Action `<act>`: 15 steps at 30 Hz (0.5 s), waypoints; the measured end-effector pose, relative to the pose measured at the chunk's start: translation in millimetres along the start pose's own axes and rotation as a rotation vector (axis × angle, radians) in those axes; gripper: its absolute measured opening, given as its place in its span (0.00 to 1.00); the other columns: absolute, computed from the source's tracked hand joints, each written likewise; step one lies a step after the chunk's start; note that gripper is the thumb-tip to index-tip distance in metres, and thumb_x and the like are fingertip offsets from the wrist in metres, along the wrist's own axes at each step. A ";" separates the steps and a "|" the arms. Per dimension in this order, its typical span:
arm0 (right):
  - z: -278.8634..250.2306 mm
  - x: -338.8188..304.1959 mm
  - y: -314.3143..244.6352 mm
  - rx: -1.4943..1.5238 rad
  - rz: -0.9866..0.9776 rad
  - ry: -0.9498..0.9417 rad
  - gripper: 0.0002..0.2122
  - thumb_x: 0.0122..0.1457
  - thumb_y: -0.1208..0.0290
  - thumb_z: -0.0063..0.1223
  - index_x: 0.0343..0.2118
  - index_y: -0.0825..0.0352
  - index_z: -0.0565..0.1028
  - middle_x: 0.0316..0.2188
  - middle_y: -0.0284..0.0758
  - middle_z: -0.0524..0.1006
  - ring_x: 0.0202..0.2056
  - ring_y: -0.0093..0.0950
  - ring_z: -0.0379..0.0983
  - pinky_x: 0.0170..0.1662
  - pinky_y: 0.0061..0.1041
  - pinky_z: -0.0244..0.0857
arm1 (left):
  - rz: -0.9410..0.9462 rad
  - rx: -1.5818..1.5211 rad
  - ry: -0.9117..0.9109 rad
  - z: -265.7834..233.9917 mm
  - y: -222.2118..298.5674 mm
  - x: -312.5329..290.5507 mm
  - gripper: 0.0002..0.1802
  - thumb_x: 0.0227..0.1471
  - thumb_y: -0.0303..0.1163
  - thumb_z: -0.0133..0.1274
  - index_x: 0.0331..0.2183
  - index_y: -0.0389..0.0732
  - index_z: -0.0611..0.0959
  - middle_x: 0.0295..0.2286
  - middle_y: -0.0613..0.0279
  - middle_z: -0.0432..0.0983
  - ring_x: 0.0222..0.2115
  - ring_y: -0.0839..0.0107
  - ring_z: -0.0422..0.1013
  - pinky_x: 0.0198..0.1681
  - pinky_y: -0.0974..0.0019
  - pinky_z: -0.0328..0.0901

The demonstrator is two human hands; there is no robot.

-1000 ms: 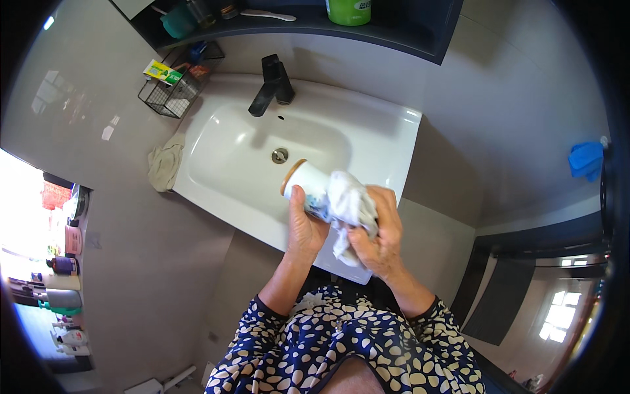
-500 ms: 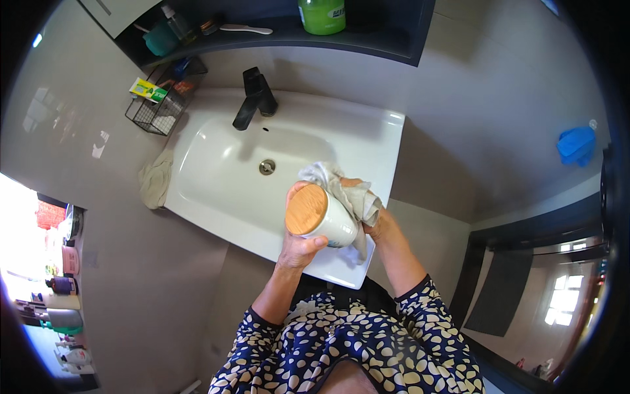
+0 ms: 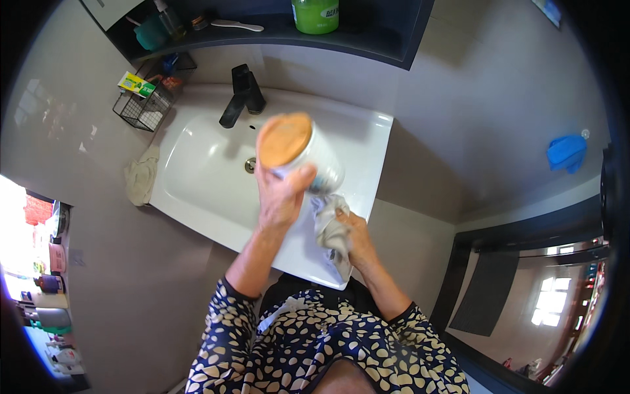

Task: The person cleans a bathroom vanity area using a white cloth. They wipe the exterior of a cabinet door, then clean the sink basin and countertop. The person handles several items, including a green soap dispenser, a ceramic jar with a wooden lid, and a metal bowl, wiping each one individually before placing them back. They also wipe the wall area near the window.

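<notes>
My left hand [image 3: 282, 190] grips a white canister [image 3: 323, 161] with a round wooden lid [image 3: 286, 140], tilted over the sink basin and slightly blurred by motion. The lid end points up and left. In my right hand [image 3: 356, 238] is a bunched pale grey cloth [image 3: 332, 230], which hangs down over the sink's near right corner. The top of the cloth lies just below the canister's base; whether they touch I cannot tell. Beneath both hands is the white sink [image 3: 197, 209], with its drain [image 3: 250, 165] partly beside the left hand.
A black faucet [image 3: 243, 97] stands at the sink's back. A wire basket [image 3: 140, 113] with a yellow-green box [image 3: 136, 85] sits at the back left. Another cloth [image 3: 141, 176] drapes over the left rim. Above, a dark shelf [image 3: 367, 41] bears a green jar [image 3: 316, 16] and a white-handled brush [image 3: 237, 25].
The canister has moved up and away from me in my left hand. My right hand has drawn the cloth off its side, down toward the near rim. The view has shifted slightly.
</notes>
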State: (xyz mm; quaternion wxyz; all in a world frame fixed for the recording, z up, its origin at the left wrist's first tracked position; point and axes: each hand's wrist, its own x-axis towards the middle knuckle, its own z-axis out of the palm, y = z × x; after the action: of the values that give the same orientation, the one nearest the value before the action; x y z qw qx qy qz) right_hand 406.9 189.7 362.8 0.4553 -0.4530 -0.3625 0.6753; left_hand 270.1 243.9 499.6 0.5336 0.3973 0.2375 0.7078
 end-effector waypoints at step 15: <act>-13.4 -1.5 26.3 -0.869 -0.346 0.128 0.19 0.56 0.56 0.46 0.28 0.74 0.69 0.28 0.44 0.68 0.31 0.42 0.68 0.34 0.36 0.62 | 0.571 0.455 -0.127 115.1 -25.5 186.6 0.41 0.35 0.33 0.69 0.49 0.33 0.65 0.41 0.53 0.69 0.43 0.67 0.67 0.48 0.66 0.63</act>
State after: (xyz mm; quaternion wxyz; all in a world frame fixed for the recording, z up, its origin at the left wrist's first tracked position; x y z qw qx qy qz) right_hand 412.2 180.9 335.0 0.3507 -0.5752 -0.6531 0.3459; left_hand 357.1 418.1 603.6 0.2262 0.5994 0.2348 0.7310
